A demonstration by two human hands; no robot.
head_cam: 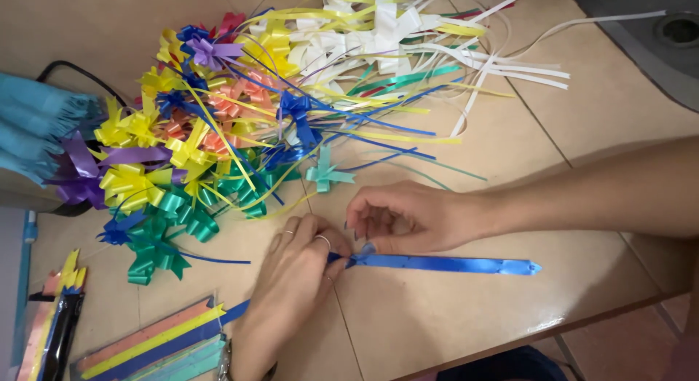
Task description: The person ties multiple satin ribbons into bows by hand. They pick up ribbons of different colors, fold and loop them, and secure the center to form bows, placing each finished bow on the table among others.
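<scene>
Both hands [349, 239] pinch a flat blue ribbon strip [444, 264] lying lengthwise left-right.

Counts on the worktop

Two hands [291, 286] [408, 217], one flat blue ribbon strip [444, 264], one lone teal bow [325, 173], two packs of flat strips [156, 341] [51, 315], one heap of finished bows [211, 126] (too tangled to count).

A tan tiled surface [451, 315] carries a heap of ribbon bows [218, 126] – a flat blue ribbon strip [444, 264] lies nearer.
</scene>
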